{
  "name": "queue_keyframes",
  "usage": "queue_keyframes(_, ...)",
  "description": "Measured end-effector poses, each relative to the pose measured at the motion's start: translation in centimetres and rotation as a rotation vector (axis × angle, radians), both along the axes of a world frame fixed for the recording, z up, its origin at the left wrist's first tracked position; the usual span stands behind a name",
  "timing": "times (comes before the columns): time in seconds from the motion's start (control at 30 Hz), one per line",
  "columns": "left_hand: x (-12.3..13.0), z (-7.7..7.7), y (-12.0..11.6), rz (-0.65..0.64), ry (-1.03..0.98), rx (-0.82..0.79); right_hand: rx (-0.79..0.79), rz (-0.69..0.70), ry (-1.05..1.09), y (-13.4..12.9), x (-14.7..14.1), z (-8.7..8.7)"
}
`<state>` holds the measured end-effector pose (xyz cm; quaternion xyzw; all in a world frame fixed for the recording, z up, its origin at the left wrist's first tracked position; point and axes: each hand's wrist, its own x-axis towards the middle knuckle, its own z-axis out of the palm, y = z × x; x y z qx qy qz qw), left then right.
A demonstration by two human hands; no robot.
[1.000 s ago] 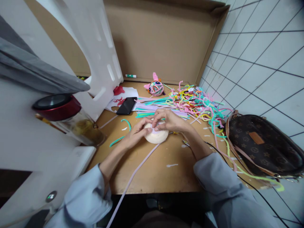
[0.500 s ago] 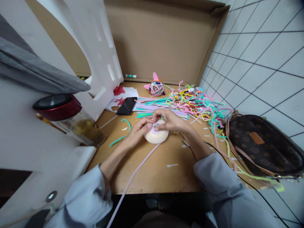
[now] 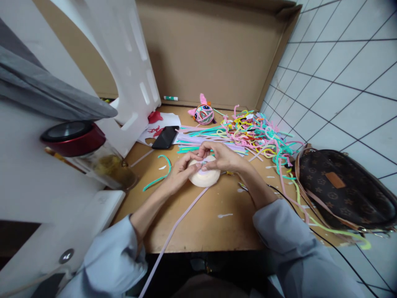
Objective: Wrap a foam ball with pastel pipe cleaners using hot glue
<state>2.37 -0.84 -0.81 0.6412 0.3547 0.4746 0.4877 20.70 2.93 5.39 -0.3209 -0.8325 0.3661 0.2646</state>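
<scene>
A white round piece sits between my hands above the desk, with a lilac patch at its top centre. My left hand is closed at its left side, thumb and fingertips pressed on the top. My right hand is closed at the right, its thumb and curled index finger meeting the left fingertips. The fingers partly hide what they pinch at the centre. From beneath the piece a long lilac fuzzy stem runs down over the desk's front edge.
Behind lie lilac and green pipe cleaners, a tangled colourful heap, a pink-eared ball figure and a phone. A bottle stands left; a brown bag lies right. A bent green stem is near my left hand.
My left thumb has shifted slightly right over the lilac patch at the top of the white round piece. My right hand has barely moved.
</scene>
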Motion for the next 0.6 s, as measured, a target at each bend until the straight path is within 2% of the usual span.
queue_keyframes(0.23, 0.14, 0.48, -0.27, 0.01, -0.02, -0.015, 0.004, 0.006, 0.015, 0.1, 0.1, -0.14)
queue_keyframes(0.6, -0.04, 0.04, -0.11, 0.006, -0.043, -0.037, 0.009, 0.009, 0.003, 0.2, 0.12, -0.23)
